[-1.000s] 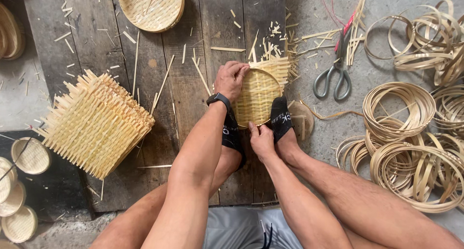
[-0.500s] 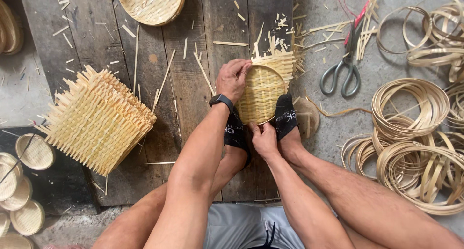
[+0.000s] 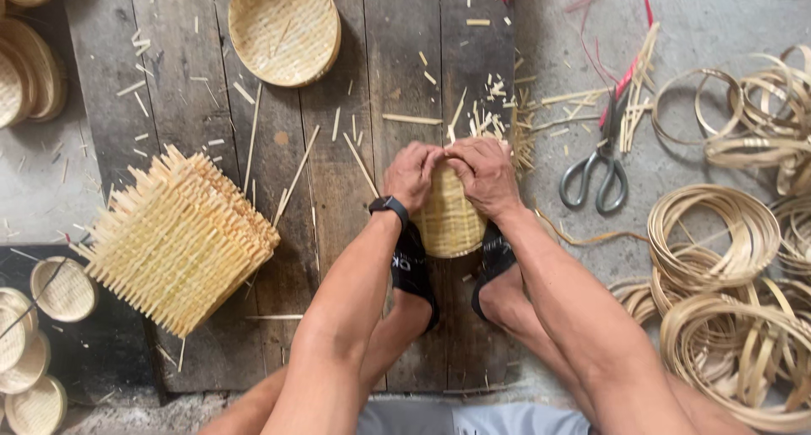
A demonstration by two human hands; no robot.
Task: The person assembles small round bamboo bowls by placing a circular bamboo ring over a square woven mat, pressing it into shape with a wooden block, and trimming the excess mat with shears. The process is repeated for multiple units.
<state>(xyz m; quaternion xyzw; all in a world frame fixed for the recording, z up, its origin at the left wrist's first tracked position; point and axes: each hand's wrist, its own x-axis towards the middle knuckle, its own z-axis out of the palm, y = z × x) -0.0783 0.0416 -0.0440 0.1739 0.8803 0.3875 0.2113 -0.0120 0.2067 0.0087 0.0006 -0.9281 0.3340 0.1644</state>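
There are two hands and two black sandals. There is one pair of scissors and one stack of woven mats.

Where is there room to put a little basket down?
On the planks between the woven mats and the left hand. Right of the scissors it is crowded with hoops; cut splinters litter the boards above both hands.

Dark plank floor: woven square mats, round basket, bamboo offcuts; scissors, bamboo hoops on concrete.

Both hands on woven basket (between feet)
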